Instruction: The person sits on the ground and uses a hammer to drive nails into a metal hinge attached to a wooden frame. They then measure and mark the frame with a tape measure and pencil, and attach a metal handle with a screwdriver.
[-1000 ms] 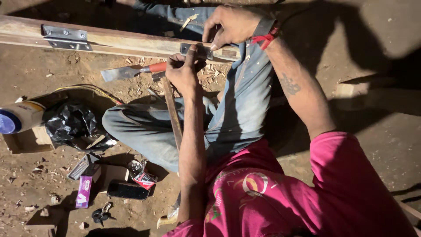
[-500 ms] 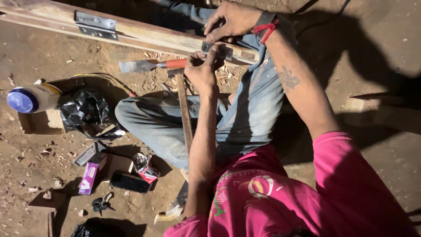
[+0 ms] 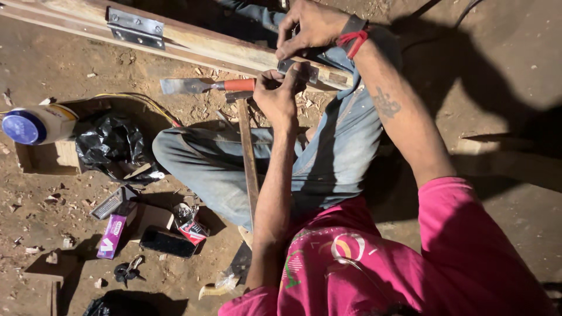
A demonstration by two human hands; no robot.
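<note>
On the dirt floor, a person sits with a long pale wooden plank (image 3: 193, 44) across the lap. One silver metal hinge (image 3: 135, 27) already lies flat on the plank's far stretch, apparently fixed; a second small grey metal hinge (image 3: 304, 70) sits at the near end, seemingly not yet fastened. Right hand (image 3: 310, 26), fingers curled, presses down on the plank just above this hinge; left hand (image 3: 278, 96) pinches the hinge's lower edge between thumb and fingertips. Beside the left hand lie a red-handled steel chisel (image 3: 205, 86) and a wooden-handled hammer (image 3: 249, 158), neither held.
</note>
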